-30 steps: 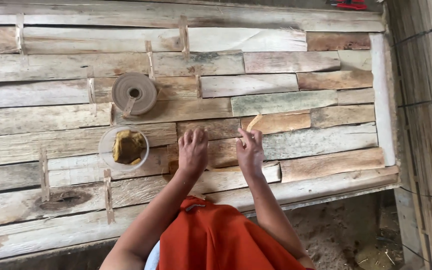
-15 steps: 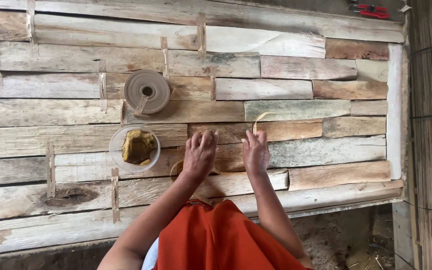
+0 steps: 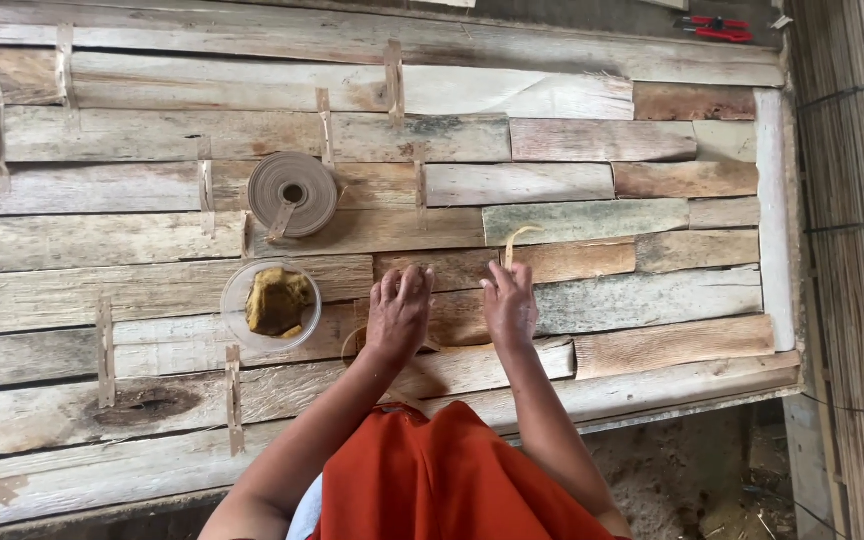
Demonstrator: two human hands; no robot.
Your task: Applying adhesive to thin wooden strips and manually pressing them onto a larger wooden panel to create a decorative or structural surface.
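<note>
The left hand (image 3: 398,312) lies flat, fingers together, on the weathered wooden plank table (image 3: 152,230), just right of a clear round plastic bowl (image 3: 270,305). The right hand (image 3: 510,308), farther right, pinches a thin pale curved strip (image 3: 514,240).

The left hand (image 3: 398,312) hides most of a thin strip (image 3: 512,240).

I count one tape roll (image 3: 293,194) above my left hand (image 3: 398,312), one bowl (image 3: 271,305) left of it, one strip (image 3: 512,246) at my right hand (image 3: 510,308), one pair of red cutters (image 3: 716,28) far above.
</note>
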